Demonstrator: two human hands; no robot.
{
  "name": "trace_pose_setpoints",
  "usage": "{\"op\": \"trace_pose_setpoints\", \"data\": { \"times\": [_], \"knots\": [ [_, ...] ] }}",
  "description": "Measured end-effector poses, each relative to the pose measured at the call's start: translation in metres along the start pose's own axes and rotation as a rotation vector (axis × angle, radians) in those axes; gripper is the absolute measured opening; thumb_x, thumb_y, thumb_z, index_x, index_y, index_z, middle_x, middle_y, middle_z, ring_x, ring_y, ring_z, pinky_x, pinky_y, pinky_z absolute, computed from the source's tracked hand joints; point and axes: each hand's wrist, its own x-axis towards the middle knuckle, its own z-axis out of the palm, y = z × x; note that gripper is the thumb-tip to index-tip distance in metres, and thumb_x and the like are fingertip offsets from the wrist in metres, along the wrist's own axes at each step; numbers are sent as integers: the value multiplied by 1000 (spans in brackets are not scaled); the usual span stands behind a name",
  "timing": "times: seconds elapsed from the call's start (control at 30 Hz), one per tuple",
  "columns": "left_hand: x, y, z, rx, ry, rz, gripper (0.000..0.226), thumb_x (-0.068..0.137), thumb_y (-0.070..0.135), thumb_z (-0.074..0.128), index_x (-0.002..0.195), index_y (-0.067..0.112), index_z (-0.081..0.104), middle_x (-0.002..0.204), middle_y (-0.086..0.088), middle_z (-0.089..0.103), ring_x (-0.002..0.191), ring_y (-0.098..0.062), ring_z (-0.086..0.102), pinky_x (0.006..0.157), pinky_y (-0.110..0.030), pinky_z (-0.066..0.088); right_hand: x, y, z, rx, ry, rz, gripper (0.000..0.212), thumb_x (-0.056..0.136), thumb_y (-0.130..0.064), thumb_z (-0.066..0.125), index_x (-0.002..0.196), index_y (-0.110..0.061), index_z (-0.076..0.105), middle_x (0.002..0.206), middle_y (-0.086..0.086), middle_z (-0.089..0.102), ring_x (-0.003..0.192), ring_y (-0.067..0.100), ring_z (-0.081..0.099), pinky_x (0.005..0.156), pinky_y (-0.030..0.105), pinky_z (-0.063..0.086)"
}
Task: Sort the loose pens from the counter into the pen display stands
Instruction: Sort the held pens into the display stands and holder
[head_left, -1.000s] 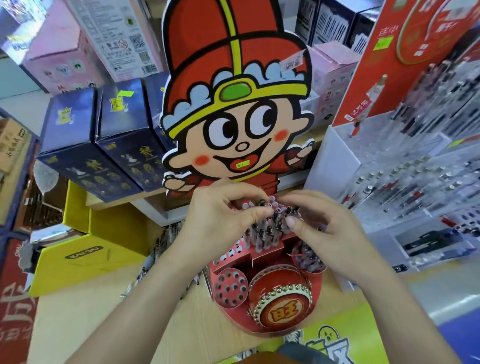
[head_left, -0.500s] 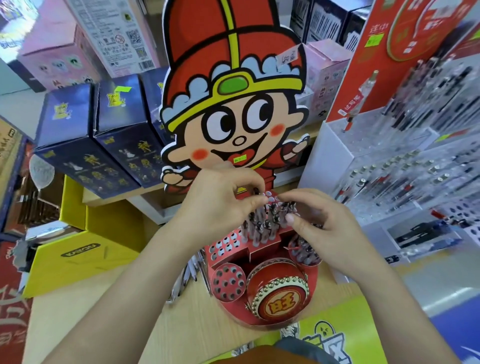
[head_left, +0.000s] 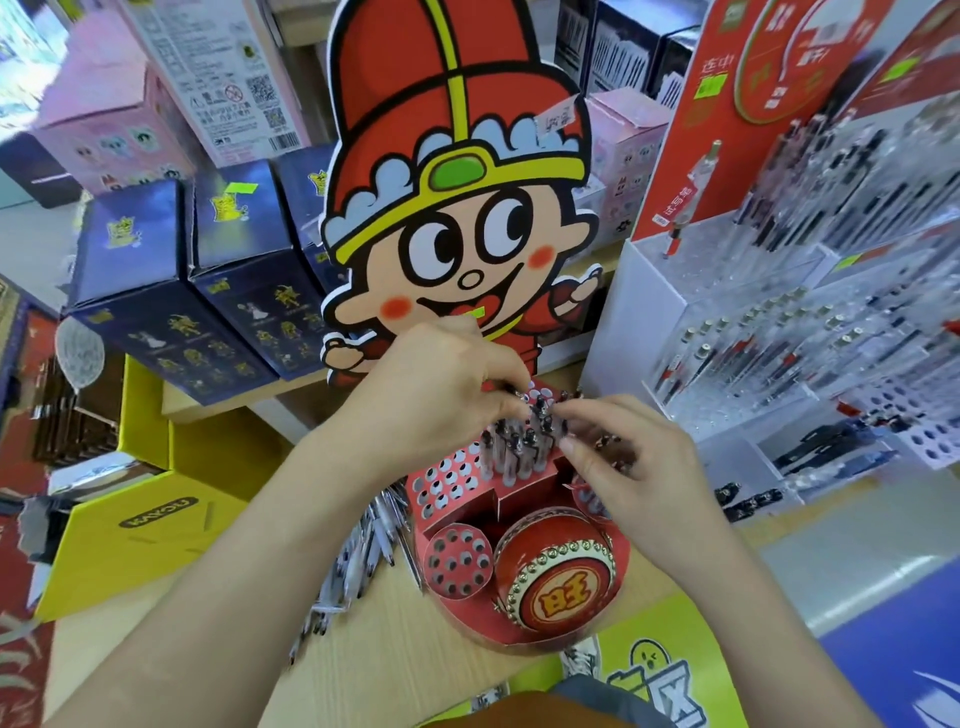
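Note:
A red cardboard pen stand (head_left: 519, 577) with a cartoon-boy backboard and a drum front sits on the wooden counter. Several clear pens (head_left: 514, 447) stand upright in its upper tier of holes. My left hand (head_left: 441, 395) hovers over the back row, fingertips pinching the top of a pen. My right hand (head_left: 628, 457) comes in from the right, thumb and forefinger pinching a pen top at the same cluster. Loose white pens (head_left: 358, 566) lie in a pile on the counter, left of the stand and partly under my left forearm.
A white acrylic display (head_left: 779, 364) full of pens stands to the right. A yellow box (head_left: 135, 525) sits at the left, dark blue boxes (head_left: 171, 301) behind it. A yellow-green mat (head_left: 649, 665) lies at the counter's front edge.
Both hands stay at the stand's upper tier, fingertips shifting slightly among the pen tops. The view has drifted a little; nothing else moved.

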Motion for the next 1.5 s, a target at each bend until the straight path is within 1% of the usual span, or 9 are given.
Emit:
{"op": "trace_pose_setpoints", "data": {
  "times": [0.23, 0.53, 0.7, 0.83, 0.93, 1.07, 1.2, 1.4, 1.5],
  "knots": [
    [12, -4, 3, 92, -15, 100, 24, 77, 35, 64, 81, 14, 76, 70, 1, 69, 78, -21, 55, 64, -43, 51, -1, -1, 12, -26, 83, 26, 23, 86, -13, 73, 106, -23, 73, 91, -20, 65, 88, -5, 62, 75, 5, 43],
    [13, -5, -2, 84, -121, 157, 7, 79, 20, 76, 84, 17, 76, 77, 2, 70, 85, -20, 55, 68, -44, 50, 4, -8, 6, -45, 115, 16, 18, 85, -13, 73, 99, -24, 74, 92, -16, 61, 87, -1, 59, 74, 5, 39],
    [11, -7, 6, -54, -61, 70, 15, 76, 26, 79, 90, 22, 76, 78, 3, 69, 82, -15, 57, 68, -42, 50, 23, -10, 3, -104, -16, 22, 23, 86, -24, 73, 108, -29, 73, 103, -15, 52, 101, 10, 53, 87, 26, 42],
    [10, -10, 3, -91, -70, 26, 14, 75, 27, 80, 88, 23, 76, 78, 4, 69, 82, -13, 58, 69, -40, 51, 35, -9, 0, -114, -24, -7, 21, 86, -22, 72, 106, -29, 73, 106, -17, 54, 107, 10, 52, 90, 27, 42],
    [10, -11, -1, -45, -73, 37, 10, 75, 22, 81, 83, 20, 77, 77, 7, 68, 82, -13, 57, 68, -42, 51, 40, -6, -3, -60, -80, -10, 16, 88, -20, 71, 99, -30, 75, 105, -19, 63, 104, 3, 58, 89, 25, 45],
    [9, -11, 3, 57, -103, 153, 9, 73, 22, 74, 79, 16, 77, 73, 5, 71, 75, -19, 59, 62, -40, 52, 48, -2, -9, 42, -203, 63, 13, 89, -21, 69, 94, -30, 76, 93, -15, 70, 91, 3, 65, 85, 38, 53],
    [7, -13, 12, -4, -138, 71, 19, 78, 35, 67, 87, 22, 78, 79, 8, 70, 78, -14, 57, 66, -37, 51, 58, 2, -16, 75, -303, 62, 12, 89, -22, 70, 93, -31, 77, 88, -18, 69, 88, 4, 65, 84, 40, 53],
    [-4, -7, 17, -59, -90, -122, 18, 86, 25, 69, 103, 22, 75, 88, 9, 60, 79, 1, 53, 67, -9, 40, 70, 8, -18, 126, -393, 69, 11, 86, -25, 72, 85, -36, 75, 84, -18, 70, 81, 3, 64, 75, 33, 51],
    [-2, 5, 16, -107, 28, -283, 17, 77, 23, 79, 94, 22, 76, 79, 13, 67, 75, -2, 59, 65, -16, 47, 74, 8, -18, 159, -437, 61, 14, 86, -21, 73, 83, -34, 74, 77, -20, 70, 74, -2, 62, 70, 20, 46]
  ]
}}
